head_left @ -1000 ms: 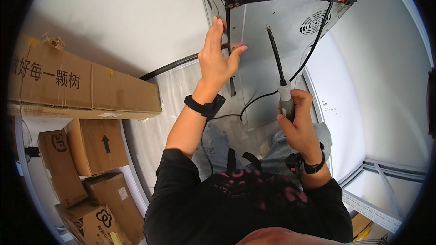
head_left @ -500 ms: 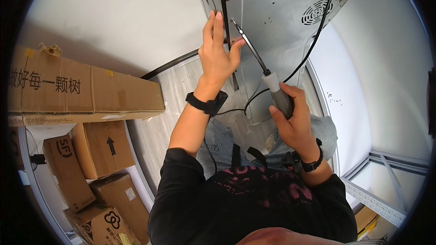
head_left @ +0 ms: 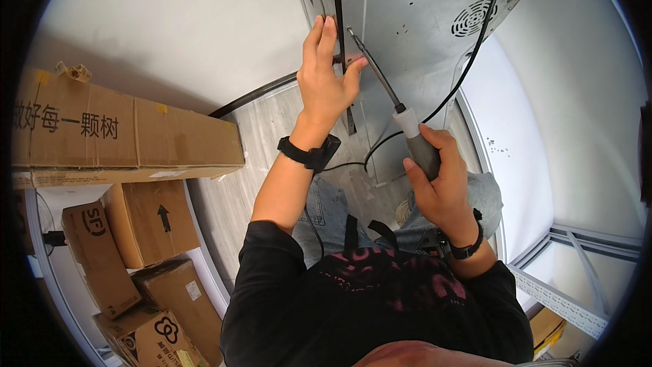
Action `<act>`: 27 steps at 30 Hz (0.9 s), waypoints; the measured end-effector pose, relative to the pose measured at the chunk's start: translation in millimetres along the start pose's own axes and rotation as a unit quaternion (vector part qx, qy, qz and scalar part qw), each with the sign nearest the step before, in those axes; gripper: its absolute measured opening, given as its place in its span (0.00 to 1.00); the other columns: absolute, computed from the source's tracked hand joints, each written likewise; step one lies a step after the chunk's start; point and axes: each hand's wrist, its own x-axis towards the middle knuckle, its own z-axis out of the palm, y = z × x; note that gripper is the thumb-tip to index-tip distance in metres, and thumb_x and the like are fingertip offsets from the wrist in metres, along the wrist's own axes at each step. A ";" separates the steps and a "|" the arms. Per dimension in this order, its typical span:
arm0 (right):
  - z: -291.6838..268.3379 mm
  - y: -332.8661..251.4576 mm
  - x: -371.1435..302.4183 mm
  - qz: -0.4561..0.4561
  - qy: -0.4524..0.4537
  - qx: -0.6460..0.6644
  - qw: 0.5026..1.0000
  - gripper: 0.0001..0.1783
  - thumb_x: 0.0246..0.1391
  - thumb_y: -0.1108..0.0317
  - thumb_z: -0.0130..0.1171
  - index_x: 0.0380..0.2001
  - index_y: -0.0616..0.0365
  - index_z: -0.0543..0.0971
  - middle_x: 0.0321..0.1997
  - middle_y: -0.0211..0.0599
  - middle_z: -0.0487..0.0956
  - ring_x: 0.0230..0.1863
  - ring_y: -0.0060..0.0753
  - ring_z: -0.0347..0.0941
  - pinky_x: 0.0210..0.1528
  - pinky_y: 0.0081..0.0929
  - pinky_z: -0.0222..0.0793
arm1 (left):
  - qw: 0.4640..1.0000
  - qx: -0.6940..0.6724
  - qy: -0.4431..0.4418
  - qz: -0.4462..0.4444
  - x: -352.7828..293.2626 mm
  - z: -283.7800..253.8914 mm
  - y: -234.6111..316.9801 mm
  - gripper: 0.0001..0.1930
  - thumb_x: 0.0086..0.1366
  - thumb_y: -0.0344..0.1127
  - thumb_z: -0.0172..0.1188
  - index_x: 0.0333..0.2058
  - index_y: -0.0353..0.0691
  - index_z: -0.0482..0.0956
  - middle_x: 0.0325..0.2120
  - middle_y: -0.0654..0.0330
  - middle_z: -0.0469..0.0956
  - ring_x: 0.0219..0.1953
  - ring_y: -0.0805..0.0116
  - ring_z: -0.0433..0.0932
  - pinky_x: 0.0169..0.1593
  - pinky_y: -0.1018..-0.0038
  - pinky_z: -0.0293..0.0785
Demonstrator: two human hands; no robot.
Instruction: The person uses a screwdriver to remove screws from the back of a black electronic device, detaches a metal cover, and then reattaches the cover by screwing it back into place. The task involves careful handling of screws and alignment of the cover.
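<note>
A screwdriver (head_left: 422, 148) with a grey handle, pale collar and long metal shaft is gripped in my right hand (head_left: 445, 187). Its shaft slants up and left, with the tip close to the left edge of a metal machine cabinet (head_left: 407, 47); whether the tip sits in a screw is too small to tell. My left hand (head_left: 324, 81) lies along that edge by the narrow dark strip, fingers stretched out and thumb extended toward the shaft. I cannot tell whether the thumb touches the shaft.
A black cable (head_left: 468, 68) hangs down the cabinet and curls over the floor by my legs. A long cardboard box (head_left: 170, 136) and several smaller cartons (head_left: 159, 221) are stacked at left. A metal shelf frame (head_left: 560, 299) stands at lower right; white walls flank the cabinet.
The view has shifted very slightly. Both hands and the screwdriver keep nearly the same pose, with the screwdriver's shaft looking a little darker.
</note>
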 end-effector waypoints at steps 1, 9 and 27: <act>-0.3 -0.8 0.1 0.002 -0.001 0.000 1.000 0.24 0.47 0.79 0.59 0.49 0.66 0.67 0.38 0.50 0.72 0.34 0.50 0.72 0.36 0.35 0.69 | 1.000 -0.004 0.002 -0.010 -1.6 0.5 -1.1 0.43 0.46 0.27 0.70 0.61 0.39 0.58 0.51 0.39 0.67 0.48 0.48 0.75 0.38 0.69 0.81; -6.9 -16.3 6.2 -0.027 0.015 -0.087 0.996 0.28 0.42 0.79 0.60 0.51 0.65 0.67 0.43 0.52 0.70 0.38 0.48 0.70 0.39 0.34 0.68 | 1.000 -0.006 0.007 -0.015 -2.3 1.2 -0.6 0.43 0.45 0.31 0.72 0.61 0.40 0.60 0.52 0.36 0.67 0.51 0.44 0.73 0.38 0.68 0.79; -5.0 -25.9 -12.1 -0.192 0.183 -0.115 0.957 0.26 0.53 0.68 0.57 0.53 0.64 0.64 0.48 0.56 0.69 0.40 0.50 0.71 0.43 0.38 0.69 | 1.000 -0.007 0.015 -0.007 -3.4 2.5 -2.1 0.43 0.47 0.27 0.69 0.62 0.44 0.58 0.51 0.40 0.68 0.47 0.48 0.76 0.34 0.70 0.81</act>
